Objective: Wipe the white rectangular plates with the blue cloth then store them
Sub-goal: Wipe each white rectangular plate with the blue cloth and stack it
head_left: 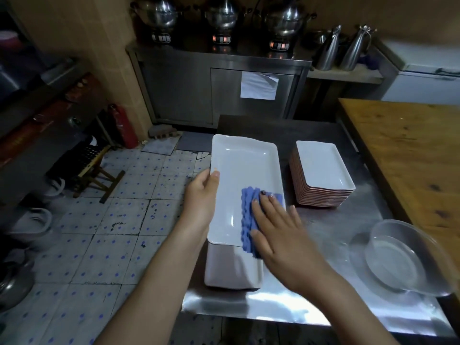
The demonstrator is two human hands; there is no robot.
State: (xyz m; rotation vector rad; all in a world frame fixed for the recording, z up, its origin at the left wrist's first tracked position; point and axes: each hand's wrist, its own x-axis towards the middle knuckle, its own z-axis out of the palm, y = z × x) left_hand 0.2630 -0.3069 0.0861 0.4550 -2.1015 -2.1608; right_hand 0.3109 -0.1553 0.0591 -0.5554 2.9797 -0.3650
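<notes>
First, at the far left, a folding stool stands on the tiled floor, with a red fire extinguisher behind it by the wall. Next comes the left hand, which grips the left long edge of a large white rectangular plate, thumb laid on the rim and fingers curled beneath. That plate sits at the left end of the steel table, over a 2nd white plate whose near end shows under it. On the near right part of the top plate lies the blue cloth, bunched and reaching the plate's right rim. The right hand presses flat on the cloth with straight, spread fingers, clasping nothing. Further right, apart from both hands, a stack of smaller white rectangular plates with reddish edges stands on the table. Near the table's right front corner is 1 clear bowl, and beyond it a wooden tabletop runs along the right side.
</notes>
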